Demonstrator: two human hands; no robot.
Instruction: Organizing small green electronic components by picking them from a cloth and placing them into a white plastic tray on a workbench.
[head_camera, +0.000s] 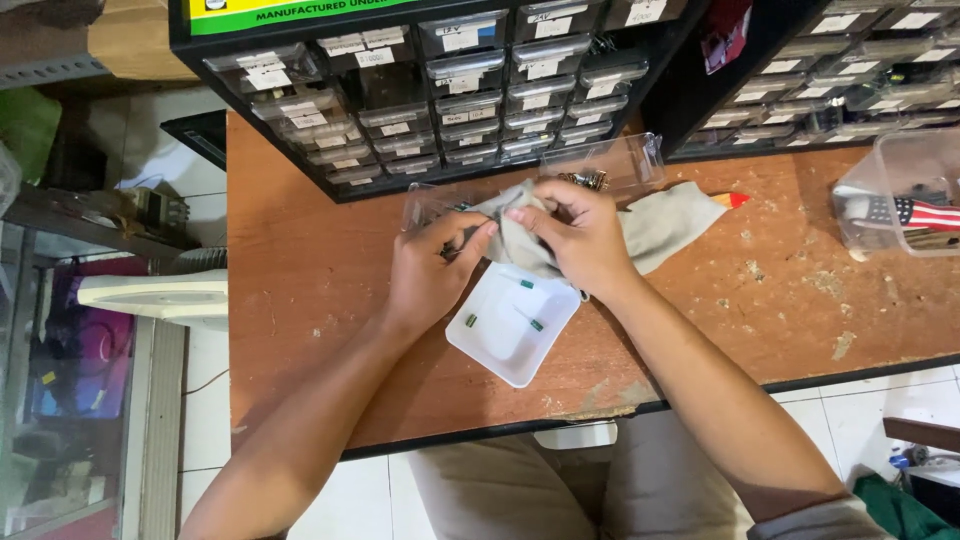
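Head view, looking down at the bench.

Wooden table (320, 300): orange-brown top, worn and chipped, pale scuffs toward the right side and along the front edge.

Drawer cabinet (430, 90): black frame, many small clear labelled drawers, stands at the back of the table. A second drawer cabinet (860, 80) of the same kind stands to its right, set at an angle.

Clear plastic box (905, 190): at the right edge of the table, holds a striped red, white and blue item; contents otherwise unclear.

Grey cloth (660, 225): lies on the table in front of the first cabinet, its right end spread flat, its left end bunched up between both hands.

White tray (500, 350): small, square, shallow, sits just below the hands, tilted diagonally to the table edge. A few small green components (527, 285) lie loose in it, apart from one another.

Clear drawer (625, 160): pulled out and lying on the table behind the cloth, small metal parts inside.

Second clear drawer (425, 205): lies at the left end of the cloth, partly covered by it and by the left hand.

Left hand (430, 270): fingers curled, thumb and fingertips pinching the bunched cloth from the left.

Right hand (580, 235): closed over the cloth from the right, fingertips pressing into the same bunch, touching the left hand's fingertips.

What lies inside the bunched cloth cannot be told
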